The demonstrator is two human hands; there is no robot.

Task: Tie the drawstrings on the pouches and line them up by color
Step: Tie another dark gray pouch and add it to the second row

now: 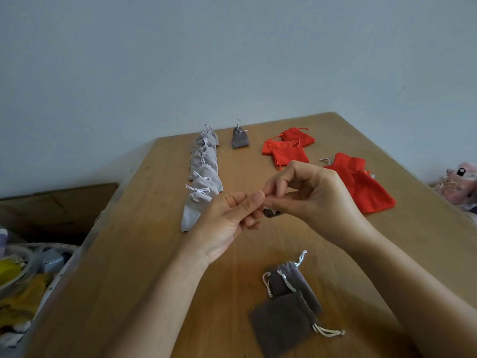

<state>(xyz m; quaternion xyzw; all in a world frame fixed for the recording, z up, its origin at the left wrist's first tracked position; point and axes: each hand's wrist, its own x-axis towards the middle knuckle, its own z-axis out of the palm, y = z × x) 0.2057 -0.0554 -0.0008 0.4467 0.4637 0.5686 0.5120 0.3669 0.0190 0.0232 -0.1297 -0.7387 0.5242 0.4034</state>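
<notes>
Here, pouch (271,212) (grey) below right hand (318,200).

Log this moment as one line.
left hand, right hand: pinching dark pouch | light grey row: tied | two near dark pouches: untied

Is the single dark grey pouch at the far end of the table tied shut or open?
Tied shut: the dark grey pouch narrows to a gathered neck, with its cord knotted on top.

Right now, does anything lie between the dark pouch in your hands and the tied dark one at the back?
Nothing visible. From the held pouch to the tied pouch the table is bare; light grey row lies left, red pouches right.
</notes>
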